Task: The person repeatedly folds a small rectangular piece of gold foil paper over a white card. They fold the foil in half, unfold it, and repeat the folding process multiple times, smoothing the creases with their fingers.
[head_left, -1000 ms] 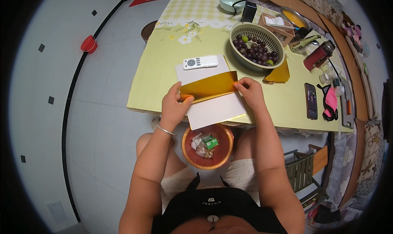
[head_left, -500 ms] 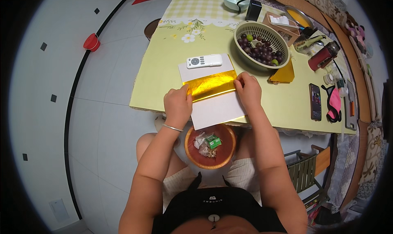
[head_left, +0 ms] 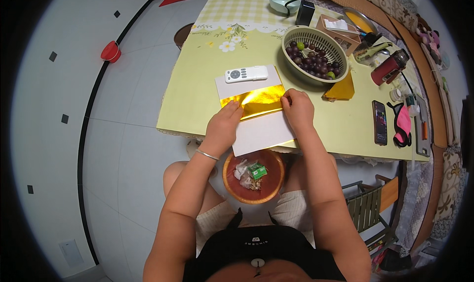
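Note:
A shiny gold foil paper (head_left: pixel 263 100), folded into a band, lies across a white sheet (head_left: pixel 264 134) at the table's near edge. My left hand (head_left: pixel 223 126) rests flat on the band's left part, fingers stretched out together. At the band's right end, my right hand (head_left: pixel 299 109) pinches the edge between thumb and curled fingers. A white remote control (head_left: pixel 246 74) lies on the far part of the white sheet. More gold paper (head_left: pixel 340 88) sits to the right, partly under a colander's edge.
The beige colander (head_left: pixel 314 77) holds dark grapes. A phone (head_left: pixel 379 123), a pink and black eye mask (head_left: pixel 402 124) and a dark red flask (head_left: pixel 390 67) lie at the right. Below the table edge, between my knees, stands a waste bin (head_left: pixel 253 201) with rubbish.
My left hand has moved right from the band's left end and flattened onto the foil. My right hand stays at the right end, nearly unmoved.

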Available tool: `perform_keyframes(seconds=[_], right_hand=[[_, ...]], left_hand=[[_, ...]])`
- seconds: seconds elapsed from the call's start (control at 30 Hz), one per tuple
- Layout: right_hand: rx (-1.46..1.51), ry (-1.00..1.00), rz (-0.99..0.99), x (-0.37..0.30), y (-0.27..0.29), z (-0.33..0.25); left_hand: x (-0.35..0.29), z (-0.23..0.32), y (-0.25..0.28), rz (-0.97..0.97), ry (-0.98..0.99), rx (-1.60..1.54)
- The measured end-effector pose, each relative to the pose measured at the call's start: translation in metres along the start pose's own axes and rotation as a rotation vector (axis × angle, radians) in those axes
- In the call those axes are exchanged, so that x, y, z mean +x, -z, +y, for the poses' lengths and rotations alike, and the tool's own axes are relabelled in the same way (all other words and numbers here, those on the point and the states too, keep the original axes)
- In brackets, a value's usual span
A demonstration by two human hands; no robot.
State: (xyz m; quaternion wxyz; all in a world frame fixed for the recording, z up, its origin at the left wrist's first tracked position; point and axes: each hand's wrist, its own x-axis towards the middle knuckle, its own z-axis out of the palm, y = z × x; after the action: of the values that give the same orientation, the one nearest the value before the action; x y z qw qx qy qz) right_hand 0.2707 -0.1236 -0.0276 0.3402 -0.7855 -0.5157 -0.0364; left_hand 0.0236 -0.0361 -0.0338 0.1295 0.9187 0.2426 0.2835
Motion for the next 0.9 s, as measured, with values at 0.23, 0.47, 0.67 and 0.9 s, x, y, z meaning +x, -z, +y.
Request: perform_keyframes(seconds=[0.23,0.47,0.67,0.9], right_hand=[[-0.148,0.094,-0.018,-0.001,0.012,-0.012],[0.015,0.449,-0.446,-0.041,0.004,-0.046],[-0.13,0.332,-0.589,-0.043,0.025,-0.028],[-0.13,0.267,-0.551,-0.036,0.039,-0.009]], left_hand=[[0.008,0.038,0.023,-0.345,-0.087,0.262],[-0.004,0.038,0.013,-0.348,-0.025,0.247],[-0.019,0.044,0.024,-0.437,0.084,0.265],[-0.034,0.038,0.027,-0.305,0.091,0.292]])
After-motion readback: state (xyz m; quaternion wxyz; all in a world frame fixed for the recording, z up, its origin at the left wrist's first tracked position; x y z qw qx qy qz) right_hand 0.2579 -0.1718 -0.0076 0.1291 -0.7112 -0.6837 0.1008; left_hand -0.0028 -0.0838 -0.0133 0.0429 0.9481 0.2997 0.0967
